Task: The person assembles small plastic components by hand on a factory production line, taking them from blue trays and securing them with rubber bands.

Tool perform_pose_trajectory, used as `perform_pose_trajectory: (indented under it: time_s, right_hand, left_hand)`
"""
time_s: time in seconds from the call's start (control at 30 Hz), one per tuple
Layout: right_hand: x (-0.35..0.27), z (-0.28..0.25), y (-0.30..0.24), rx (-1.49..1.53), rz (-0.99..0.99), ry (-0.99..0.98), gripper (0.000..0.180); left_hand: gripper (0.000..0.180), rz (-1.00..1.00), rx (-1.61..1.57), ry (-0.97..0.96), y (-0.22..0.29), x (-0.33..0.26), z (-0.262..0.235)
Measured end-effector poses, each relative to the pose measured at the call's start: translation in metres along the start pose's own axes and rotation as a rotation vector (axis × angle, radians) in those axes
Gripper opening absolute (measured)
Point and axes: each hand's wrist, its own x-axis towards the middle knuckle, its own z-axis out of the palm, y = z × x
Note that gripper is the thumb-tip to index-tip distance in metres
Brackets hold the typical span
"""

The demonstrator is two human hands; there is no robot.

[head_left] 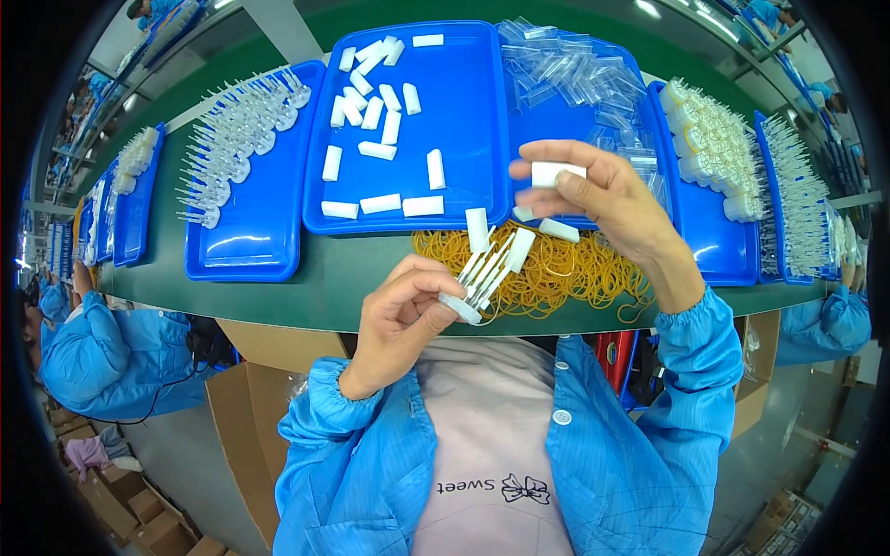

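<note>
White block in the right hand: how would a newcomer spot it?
Find the large central blue tray. Just right of it is the right hand, holding the white block crosswise. It alone is pinched between that hand's fingers; most other blocks lie in the tray.

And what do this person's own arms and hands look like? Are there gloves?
No gloves: the bare left hand and the bare right hand have no rings or cables that I can see. The loose, bright blue cloth left sleeve and matching right sleeve look wrinkled, with gathered cuffs near the wrists.
</note>
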Motion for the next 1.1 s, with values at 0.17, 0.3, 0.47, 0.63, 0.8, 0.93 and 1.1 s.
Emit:
perform_pose_trajectory:
  time_s: [0.17, 0.3, 0.47, 0.63, 0.8, 0.93, 1.1]
  right_hand:
    - [-0.008, 0.002, -0.002, -0.156, 0.09, 0.059, 0.034]
    - [-0.004, 0.01, 0.016, -0.302, -0.244, 0.277, 0.035]
    - [-0.009, 0.018, 0.01, -0.166, -0.025, 0.089, 0.038]
    - [-0.012, 0.026, 0.009, -0.214, -0.037, 0.05, 0.039]
    - [-0.012, 0.026, 0.012, -0.24, -0.074, 0.049, 0.04]
    - [-0.012, 0.023, 0.012, -0.099, 0.074, -0.009, 0.042]
    - [-0.014, 0.019, 0.015, 0.011, 0.156, -0.07, 0.041]
  left_hand:
    - [0.016, 0.042, -0.019, -0.008, 0.001, 0.0, 0.0]
    - [0.016, 0.056, -0.03, -0.03, 0.003, -0.002, 0.002]
    - [0.016, 0.025, 0.001, -0.05, 0.005, -0.004, 0.003]
    - [0.016, 0.013, 0.011, -0.055, 0.004, -0.005, 0.005]
    - [0.016, 0.005, 0.042, -0.056, 0.006, -0.005, 0.005]
    - [0.015, 0.004, 0.025, -0.051, 0.005, -0.005, 0.007]
    - [0.009, -0.017, 0.062, -0.044, 0.009, -0.005, 0.009]
